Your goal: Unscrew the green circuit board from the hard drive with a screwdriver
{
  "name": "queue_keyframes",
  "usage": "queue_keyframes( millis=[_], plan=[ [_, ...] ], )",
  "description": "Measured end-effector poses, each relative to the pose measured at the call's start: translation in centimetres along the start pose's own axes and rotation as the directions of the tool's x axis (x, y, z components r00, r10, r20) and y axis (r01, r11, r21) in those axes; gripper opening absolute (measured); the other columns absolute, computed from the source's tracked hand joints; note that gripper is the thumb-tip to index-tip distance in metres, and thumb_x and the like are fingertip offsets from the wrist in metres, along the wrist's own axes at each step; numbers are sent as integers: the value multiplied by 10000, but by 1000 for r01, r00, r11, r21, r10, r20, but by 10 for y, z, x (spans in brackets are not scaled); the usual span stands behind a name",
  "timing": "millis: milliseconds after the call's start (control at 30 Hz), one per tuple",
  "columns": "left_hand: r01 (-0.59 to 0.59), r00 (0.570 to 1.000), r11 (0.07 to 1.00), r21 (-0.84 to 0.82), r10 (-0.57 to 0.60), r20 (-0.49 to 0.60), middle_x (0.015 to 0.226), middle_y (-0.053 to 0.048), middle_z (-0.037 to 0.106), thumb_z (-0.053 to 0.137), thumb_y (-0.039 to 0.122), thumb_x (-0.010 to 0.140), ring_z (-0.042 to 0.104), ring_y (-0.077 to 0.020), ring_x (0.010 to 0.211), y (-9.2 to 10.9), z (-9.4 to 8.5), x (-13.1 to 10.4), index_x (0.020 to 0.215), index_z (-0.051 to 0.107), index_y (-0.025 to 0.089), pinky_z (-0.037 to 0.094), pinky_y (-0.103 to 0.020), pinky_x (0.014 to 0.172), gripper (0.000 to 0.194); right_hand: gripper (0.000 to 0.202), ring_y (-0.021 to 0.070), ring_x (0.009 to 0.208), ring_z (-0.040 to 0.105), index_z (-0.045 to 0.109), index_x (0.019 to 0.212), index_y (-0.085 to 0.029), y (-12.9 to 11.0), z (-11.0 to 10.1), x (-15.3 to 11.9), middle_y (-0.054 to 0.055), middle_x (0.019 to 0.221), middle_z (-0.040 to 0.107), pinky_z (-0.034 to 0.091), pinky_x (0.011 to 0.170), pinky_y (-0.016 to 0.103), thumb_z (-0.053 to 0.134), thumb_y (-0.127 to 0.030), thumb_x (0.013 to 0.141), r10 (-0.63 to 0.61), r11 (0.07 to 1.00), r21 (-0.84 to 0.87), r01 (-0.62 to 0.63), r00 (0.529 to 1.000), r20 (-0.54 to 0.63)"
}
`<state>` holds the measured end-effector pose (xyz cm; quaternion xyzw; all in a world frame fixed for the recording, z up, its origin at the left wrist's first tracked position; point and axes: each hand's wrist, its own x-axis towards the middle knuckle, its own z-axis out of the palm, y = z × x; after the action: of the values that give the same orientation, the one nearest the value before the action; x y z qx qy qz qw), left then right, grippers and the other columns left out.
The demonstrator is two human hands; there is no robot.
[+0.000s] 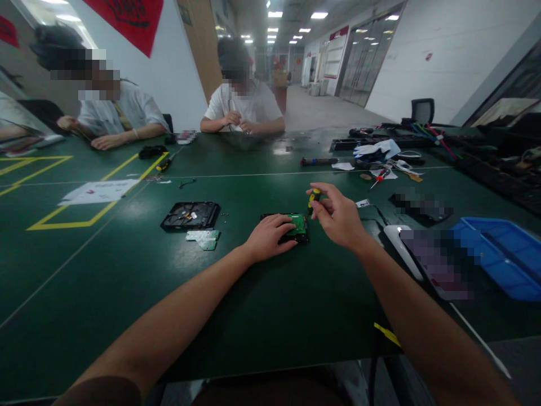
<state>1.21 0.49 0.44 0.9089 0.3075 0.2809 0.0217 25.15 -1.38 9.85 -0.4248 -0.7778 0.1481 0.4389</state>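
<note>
A hard drive (301, 235) lies on the green table in front of me with its green circuit board (299, 223) facing up. Across its left part rests my left hand (270, 237), fingers over the board and thumb along the near edge, gripping it. My right hand (336, 214) is raised just right of the drive, pinching a screwdriver (313, 201) with a short yellow-and-black handle; its tip is hard to make out. To the left sit a second black hard drive (190, 215) and a loose circuit board (203, 239), with tiny screws (225, 214) beside them.
A blue tray (502, 254), a phone (435, 265) and a white device (401, 248) lie on the right. Behind them are gloves (376, 150), tools and cables. At far left is a paper sheet (99, 192). Two people (243, 107) sit across the table, another partly at the left edge.
</note>
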Motion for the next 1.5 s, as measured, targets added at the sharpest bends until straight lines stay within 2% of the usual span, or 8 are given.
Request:
queue_keyframes(
  millis=[233,400,600,767,933,1067,1333,1500],
  plan=[
    [-10,1000,1000,19,10,1,1381,-126,642,658,506,963,589,-324,1322,0,0,-1,1292,660,208,495,-539,1114,444,300,158,763,647,639,1231,-263,-1,1,0,51,1100,715,556,680,326,673,-401,967,5,1000,-15,-5,1000,-23],
    [-7,1000,1000,11,7,3,1375,-122,646,683,494,948,597,-326,1312,-1,1,0,1294,659,222,500,-544,1106,441,295,167,781,643,662,1267,-285,-2,-2,-1,50,1122,720,544,703,329,647,-389,992,-12,999,-52,12,1000,4],
    [-11,1000,1000,16,11,2,1380,-124,640,664,502,961,591,-322,1318,-1,1,-1,1309,649,219,498,-539,1107,449,325,176,774,630,693,1231,-266,-5,0,-2,57,1051,703,529,727,338,698,-447,961,-53,988,-151,46,998,-46],
    [-14,1000,1000,8,14,1,1370,-123,644,670,493,958,596,-323,1307,0,-1,0,1307,650,221,506,-542,1095,442,398,211,872,651,630,1375,-273,-6,0,-2,76,1089,701,536,788,373,631,-424,1007,-99,977,-195,91,995,-32],
    [-5,1000,1000,6,5,-1,1367,-127,644,682,493,949,600,-328,1302,0,-1,0,1293,661,220,507,-550,1092,439,455,193,801,665,543,1446,-273,-3,2,-3,78,1142,728,552,748,376,607,-394,1012,9,996,-91,-12,999,-31],
    [-5,1000,1000,13,5,-3,1366,-125,645,683,492,948,609,-321,1290,-1,1,-1,1288,662,213,511,-541,1093,440,383,142,666,654,518,1373,-243,-1,2,-4,69,1117,734,552,682,343,577,-370,1017,113,992,51,-111,993,-21],
    [-14,1000,1000,21,15,-2,1372,-128,643,668,501,958,604,-322,1295,-2,1,-1,1292,657,207,509,-538,1091,445,385,153,713,674,567,1370,-267,-5,3,-4,65,1114,715,559,681,332,570,-434,1023,103,995,9,-103,995,-4],
    [-7,1000,1000,8,7,-1,1362,-120,649,678,498,950,608,-320,1289,-1,1,0,1289,659,219,510,-537,1091,440,407,159,704,680,574,1405,-288,-2,6,-4,63,1118,726,575,701,342,580,-401,1015,83,997,-4,-83,996,-15]
  ],
)
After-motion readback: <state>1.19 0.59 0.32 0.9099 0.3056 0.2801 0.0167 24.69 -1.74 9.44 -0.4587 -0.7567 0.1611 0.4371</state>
